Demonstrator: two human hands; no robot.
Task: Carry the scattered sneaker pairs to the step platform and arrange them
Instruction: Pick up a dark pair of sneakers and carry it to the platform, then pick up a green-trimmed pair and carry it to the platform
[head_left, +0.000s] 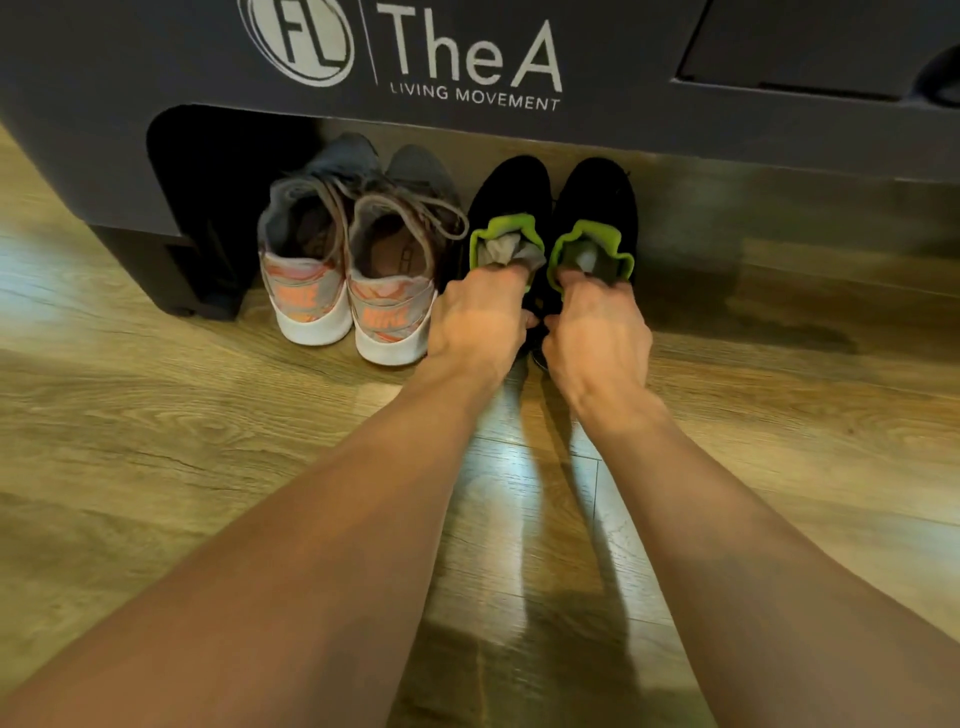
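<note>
Two hands (478, 318) (597, 340) extended, gripping black sneakers (511, 189) (597, 192) (heels)

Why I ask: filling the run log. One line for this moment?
left hand: holds black shoe | right hand: holds other black shoe | grey pair: beside, under platform

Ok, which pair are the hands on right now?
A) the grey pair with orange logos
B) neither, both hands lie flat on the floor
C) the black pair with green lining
C: the left hand and the right hand each have a grip on the heel of one of the black sneakers, with fingers tucked into the green-lined openings. The grey sneakers stand beside them, not held.
</note>
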